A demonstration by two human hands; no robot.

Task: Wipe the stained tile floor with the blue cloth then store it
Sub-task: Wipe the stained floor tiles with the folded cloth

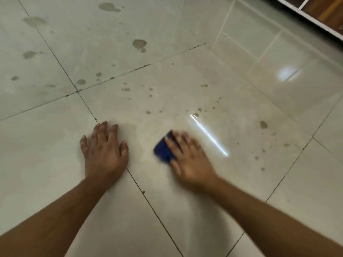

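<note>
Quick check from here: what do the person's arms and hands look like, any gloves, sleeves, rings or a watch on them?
Both forearms are bare all the way to the frame edge, so no sleeves show. The left hand and right hand wear no gloves. No watch or wristband shows. No rings are apparent, but the right hand is motion-blurred, so small items there are uncertain.

My left hand (104, 151) lay flat on the floor (55, 164); my right hand (189, 160), beside it, pressed the cloth (163, 150) down. Stains (139, 43) lay beyond both hands.
</note>
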